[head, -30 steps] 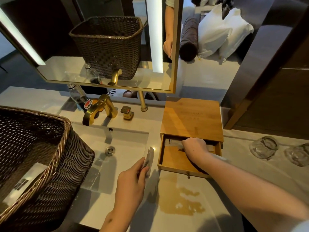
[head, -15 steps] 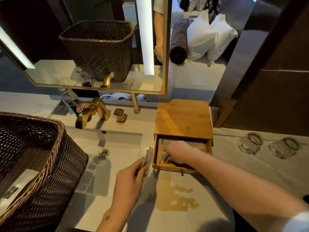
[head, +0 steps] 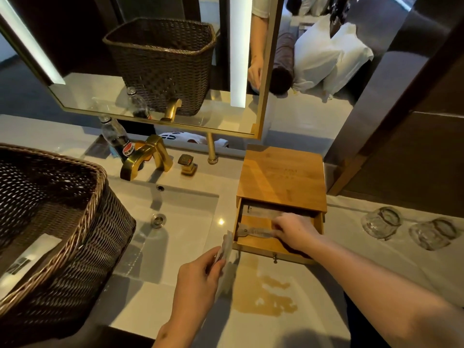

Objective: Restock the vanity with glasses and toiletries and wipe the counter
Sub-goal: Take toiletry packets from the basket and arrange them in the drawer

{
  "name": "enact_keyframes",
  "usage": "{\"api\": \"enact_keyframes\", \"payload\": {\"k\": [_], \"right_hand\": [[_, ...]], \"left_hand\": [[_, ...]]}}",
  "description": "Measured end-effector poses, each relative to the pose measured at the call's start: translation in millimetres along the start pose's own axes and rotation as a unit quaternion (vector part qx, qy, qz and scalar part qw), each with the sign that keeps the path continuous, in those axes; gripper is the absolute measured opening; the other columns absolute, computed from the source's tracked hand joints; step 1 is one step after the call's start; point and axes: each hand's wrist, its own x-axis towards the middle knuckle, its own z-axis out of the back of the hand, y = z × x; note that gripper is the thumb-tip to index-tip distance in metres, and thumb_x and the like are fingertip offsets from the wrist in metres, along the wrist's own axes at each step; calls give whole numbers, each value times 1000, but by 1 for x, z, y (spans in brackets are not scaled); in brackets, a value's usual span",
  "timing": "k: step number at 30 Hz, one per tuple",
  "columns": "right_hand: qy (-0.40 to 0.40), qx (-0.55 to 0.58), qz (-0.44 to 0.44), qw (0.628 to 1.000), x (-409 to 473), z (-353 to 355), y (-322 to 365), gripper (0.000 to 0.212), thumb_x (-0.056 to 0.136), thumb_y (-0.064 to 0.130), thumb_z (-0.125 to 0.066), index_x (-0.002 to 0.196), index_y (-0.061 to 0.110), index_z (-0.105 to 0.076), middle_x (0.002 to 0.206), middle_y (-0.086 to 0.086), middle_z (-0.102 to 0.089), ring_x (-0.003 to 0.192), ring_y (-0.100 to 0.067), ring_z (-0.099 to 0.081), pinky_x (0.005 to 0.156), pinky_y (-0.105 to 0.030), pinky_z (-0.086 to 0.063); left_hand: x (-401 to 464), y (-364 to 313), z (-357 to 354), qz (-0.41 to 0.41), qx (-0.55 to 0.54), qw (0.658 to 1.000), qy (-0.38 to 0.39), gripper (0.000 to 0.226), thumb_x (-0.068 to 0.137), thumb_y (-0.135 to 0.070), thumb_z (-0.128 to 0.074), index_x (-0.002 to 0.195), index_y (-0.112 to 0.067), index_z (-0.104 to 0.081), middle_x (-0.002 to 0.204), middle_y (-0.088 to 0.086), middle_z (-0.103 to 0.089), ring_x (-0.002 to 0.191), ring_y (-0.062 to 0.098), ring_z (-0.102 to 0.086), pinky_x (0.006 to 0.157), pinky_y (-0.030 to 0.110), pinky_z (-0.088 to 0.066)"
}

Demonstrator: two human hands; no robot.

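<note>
A bamboo box [head: 282, 177] stands on the vanity counter [head: 296, 327] right of the sink, its drawer [head: 263, 246] pulled open. My right hand [head: 295, 231] reaches into the drawer and pinches a flat grey toiletry packet [head: 253, 232] lying across it. A second packet [head: 261, 212] lies further back in the drawer. My left hand [head: 198, 285] hovers over the counter's front, holding several thin packets [head: 226, 249] just left of the drawer. Two glasses [head: 381, 222] [head: 433, 233] lie on their sides on a white cloth at the right.
A dark wicker basket [head: 75, 222] with a white packet inside fills the left. The sink basin [head: 175, 222], a gold faucet [head: 145, 159] and a cola bottle [head: 118, 139] sit behind it. A brown spill [head: 263, 295] lies in front of the box. A mirror hangs above.
My right hand has shifted right inside the drawer, uncovering a packet laid across the front. My left hand stays beside the drawer with its packets. The view has tilted slightly.
</note>
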Motion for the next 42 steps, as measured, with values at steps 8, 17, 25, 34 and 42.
{"api": "enact_keyframes", "payload": {"k": [8,17,25,34,42], "right_hand": [[-167,-66,42,983,-2,-6,3,18,96,32,-65,110,24,-71,106,4,-67,97,-17,-63,79,-33,-54],[-24,129,-108,985,19,-14,24,16,97,44,-60,102,32,-52,97,4,-66,86,-14,-62,71,-34,-57],[-51,68,-26,996,23,-16,30,31,99,45,-57,125,28,-57,100,3,-70,91,-16,-69,76,-34,-59],[82,367,-181,909,35,-8,37,16,99,39,-62,101,23,-58,79,-10,-76,58,-17,-70,59,-35,-62],[43,432,-224,873,40,-14,40,13,99,33,-62,97,20,-61,75,-9,-76,52,-15,-68,49,-28,-57]], "left_hand": [[3,1,-1,6,4,1000,9,54,94,-23,-66,98,-76,-56,82,-34,-70,76,-6,-69,67,10,-51],[13,-10,-12,9,-12,1000,10,59,95,-21,-66,90,-79,-55,82,-34,-70,77,-7,-69,68,10,-52],[9,-12,-14,32,-8,999,21,42,94,-22,-67,93,-62,-59,81,-37,-68,79,-10,-67,66,4,-47],[5,-9,-7,51,-4,998,21,32,94,-23,-67,106,-52,-64,79,-37,-69,79,-12,-66,66,2,-45],[4,-2,-7,85,-24,996,13,27,93,-23,-68,109,-45,-68,79,-28,-72,78,-6,-68,66,6,-46]]}}
